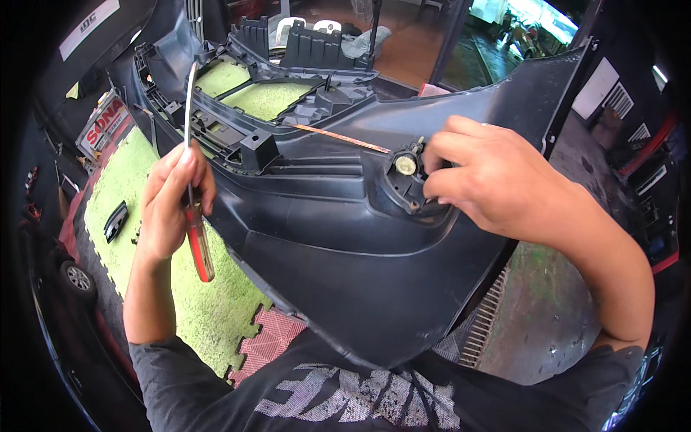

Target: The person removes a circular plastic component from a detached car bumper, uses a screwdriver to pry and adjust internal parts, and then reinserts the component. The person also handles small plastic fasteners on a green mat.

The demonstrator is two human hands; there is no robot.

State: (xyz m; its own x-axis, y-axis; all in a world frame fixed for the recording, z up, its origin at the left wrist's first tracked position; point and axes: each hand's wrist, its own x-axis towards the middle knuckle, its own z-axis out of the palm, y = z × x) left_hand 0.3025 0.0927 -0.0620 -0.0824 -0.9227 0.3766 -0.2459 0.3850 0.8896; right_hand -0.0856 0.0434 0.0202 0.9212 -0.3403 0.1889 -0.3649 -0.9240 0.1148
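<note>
A large black moulded plastic car panel (345, 277), resembling a bumper, lies across the space in front of me. My left hand (173, 191) is wrapped round a screwdriver (198, 241) with a red and clear handle, its long metal shaft pointing up above the panel's left part. At the panel's right side, my right hand (479, 173) has its fingers bent together against the right edge of a black fitting (407, 189) with a pale round centre. Whatever sits between those fingertips is hidden. A thin orange-brown strip (342, 137) lies on the panel, reaching toward the fitting.
Green foam matting (194, 317) covers the floor at left, with red tiles (273, 337) beside it. A small black part (116, 221) lies on the matting. A metal drain grate (486, 317) runs along the floor at right. A printed box (103, 126) stands far left.
</note>
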